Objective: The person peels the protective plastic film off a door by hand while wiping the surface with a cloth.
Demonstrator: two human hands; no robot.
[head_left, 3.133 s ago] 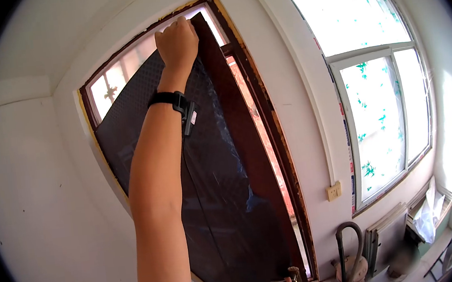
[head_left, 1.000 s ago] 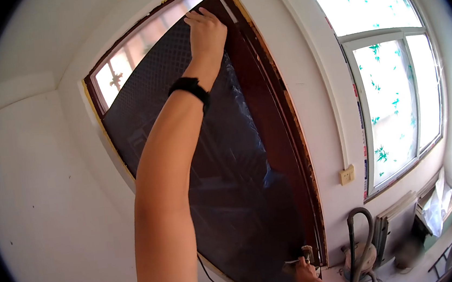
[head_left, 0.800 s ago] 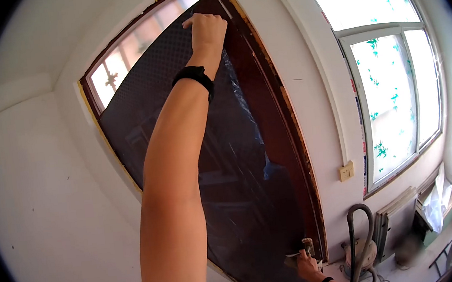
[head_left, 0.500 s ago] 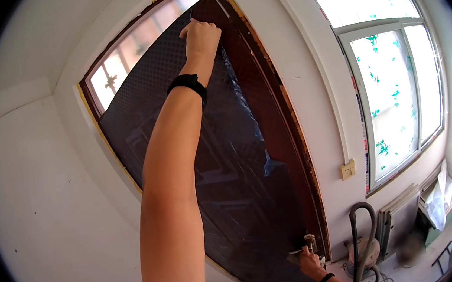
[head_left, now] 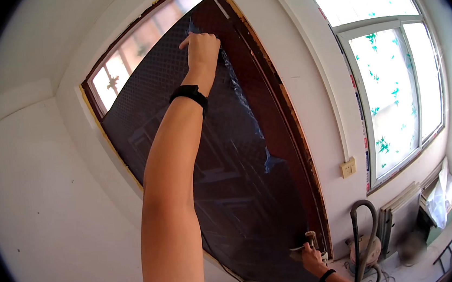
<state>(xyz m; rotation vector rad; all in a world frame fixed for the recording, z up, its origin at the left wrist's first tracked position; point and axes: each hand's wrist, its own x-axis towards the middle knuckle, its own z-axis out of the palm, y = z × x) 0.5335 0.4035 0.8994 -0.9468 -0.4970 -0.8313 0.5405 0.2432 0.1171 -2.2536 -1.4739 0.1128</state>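
A dark brown door point(head_left: 274, 131) stands in front of me, much of it under dark protective film point(head_left: 142, 114). The film's bluish, crumpled loose edge point(head_left: 247, 103) runs down beside the bare reddish strip. My left hand point(head_left: 202, 49) is raised high near the door's top, its fingers curled round the upper part of that film edge; the exact grip is partly hidden. Low at the door's right side, my right hand point(head_left: 314, 259) is closed round what looks like the metal door handle point(head_left: 310, 237). Both wrists have black bands.
A vacuum cleaner point(head_left: 368, 249) with a grey hose stands right of the door. Behind it lean flat panels point(head_left: 399, 211), near a white plastic bag point(head_left: 440, 202). A wall switch point(head_left: 348, 168) sits below the leaf-patterned window point(head_left: 390, 98). A cable point(head_left: 230, 274) hangs near the door's lower edge.
My left hand has come down slightly, still closed at the film edge. My right hand stays at the handle, and the view has shifted a little.
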